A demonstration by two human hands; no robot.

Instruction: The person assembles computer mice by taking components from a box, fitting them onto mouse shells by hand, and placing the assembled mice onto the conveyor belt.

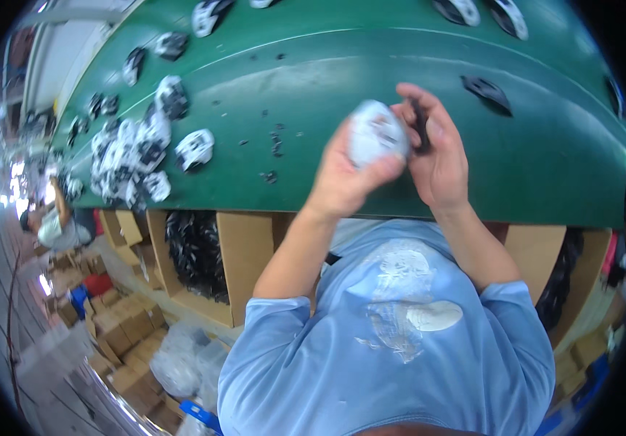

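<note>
Above the near edge of the green table, my left hand [342,171] is closed round a white, rounded plastic shell [377,134], shaped like a computer mouse and blurred by motion. Its thumb lies across the lower part. Close beside it on the right, my right hand [444,156] has its fingers curled about a thin dark plastic piece [420,127], whose kind I cannot make out. The fingers of my right hand come near the shell's right side; whether they touch it I cannot tell.
A heap of white-and-black shells [131,149] lies on the green table [313,182] at left, with one shell [195,149] apart. Small black bits [277,142] are scattered mid-table. A dark shell [487,93] lies right. Below stands a carton of black parts [195,251]. Another person [62,225] is far left.
</note>
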